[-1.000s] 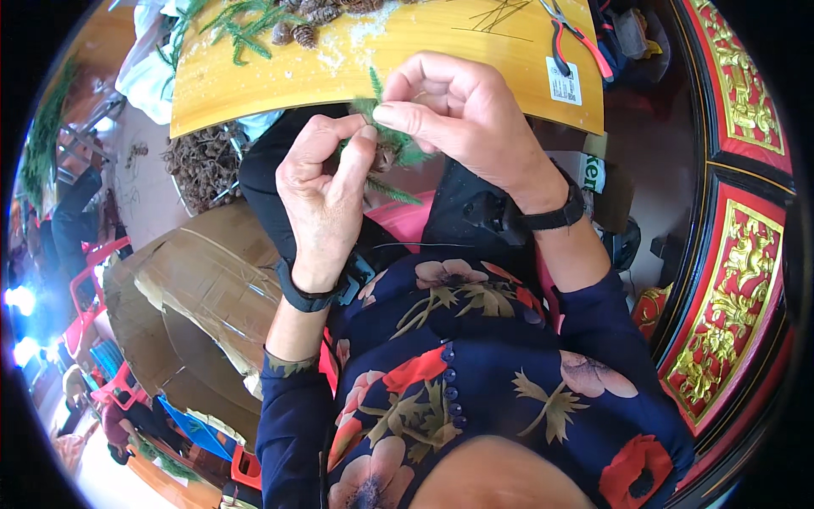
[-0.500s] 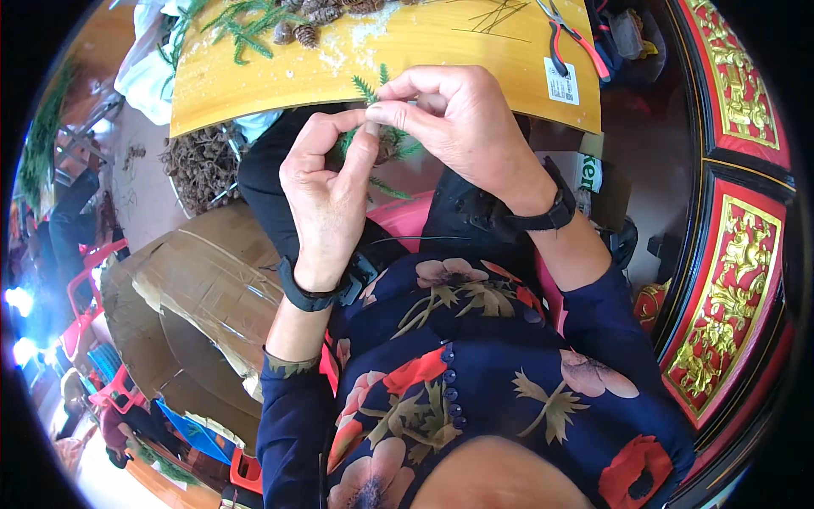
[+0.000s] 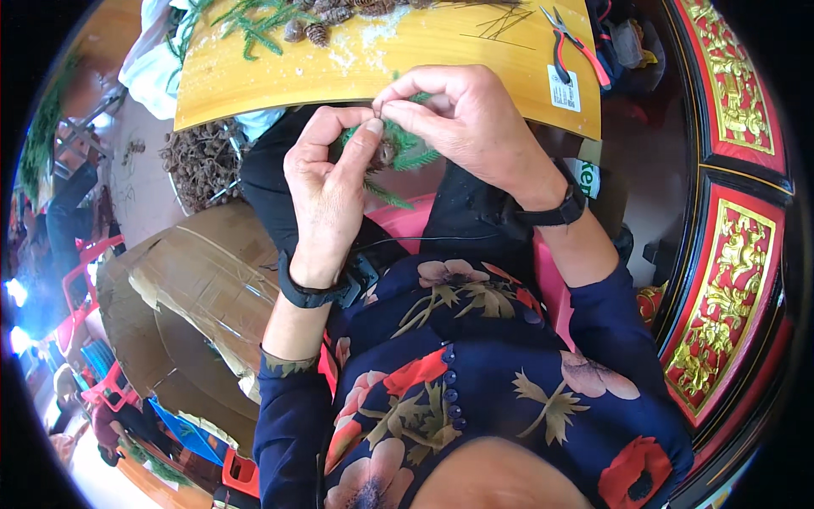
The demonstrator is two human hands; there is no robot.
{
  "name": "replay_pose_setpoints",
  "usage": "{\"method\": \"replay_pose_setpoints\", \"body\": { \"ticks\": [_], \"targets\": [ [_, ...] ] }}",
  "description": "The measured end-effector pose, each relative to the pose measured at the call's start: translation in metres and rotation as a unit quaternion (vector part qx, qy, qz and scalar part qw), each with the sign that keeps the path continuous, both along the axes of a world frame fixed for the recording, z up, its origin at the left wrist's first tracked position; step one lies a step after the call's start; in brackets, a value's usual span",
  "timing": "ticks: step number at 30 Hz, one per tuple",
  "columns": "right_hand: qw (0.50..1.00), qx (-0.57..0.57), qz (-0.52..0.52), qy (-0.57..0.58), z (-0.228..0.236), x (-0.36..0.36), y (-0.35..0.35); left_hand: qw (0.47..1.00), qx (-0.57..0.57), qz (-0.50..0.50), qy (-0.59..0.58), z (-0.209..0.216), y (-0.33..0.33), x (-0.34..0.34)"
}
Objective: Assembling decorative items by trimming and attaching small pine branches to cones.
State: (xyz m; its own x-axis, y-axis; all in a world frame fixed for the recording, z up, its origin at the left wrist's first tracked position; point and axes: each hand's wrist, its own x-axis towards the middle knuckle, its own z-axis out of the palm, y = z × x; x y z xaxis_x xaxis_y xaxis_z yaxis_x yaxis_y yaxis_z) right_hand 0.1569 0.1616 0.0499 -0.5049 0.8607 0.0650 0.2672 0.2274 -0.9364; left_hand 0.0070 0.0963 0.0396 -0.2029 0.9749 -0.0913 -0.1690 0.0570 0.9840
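Observation:
My left hand is closed in a pinch on a green pine sprig with a brown pine cone at its middle. Just past the table's near edge, above my lap, the sprig's needles stick out below and to the right of my fingers. My right hand meets the left at the fingertips, its thumb and forefinger pinching a thin brown strand at the top of the sprig. Whether that strand is wire or stem is too small to tell. My fingers hide part of the sprig and cone.
On the yellow table lie green sprigs, pine cones, thin wires and red-handled pliers. A heap of brown cones stands left of my knees. An open cardboard box is beside me; carved red-and-gold panels line the right.
My right hand has shifted slightly right and its fingertips stand a little higher. More of the sprig and pine cone shows between the hands. The view has moved slightly.

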Motion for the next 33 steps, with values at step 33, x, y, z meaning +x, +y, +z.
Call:
{"method": "replay_pose_setpoints", "body": {
  "ticks": [33],
  "targets": [
    [0.938, 0.313, 0.148, -0.007, 0.005, 0.009, 0.025, 0.995, -0.023, -0.102, -0.007, -0.002, 0.005, -0.02]
  ]
}}
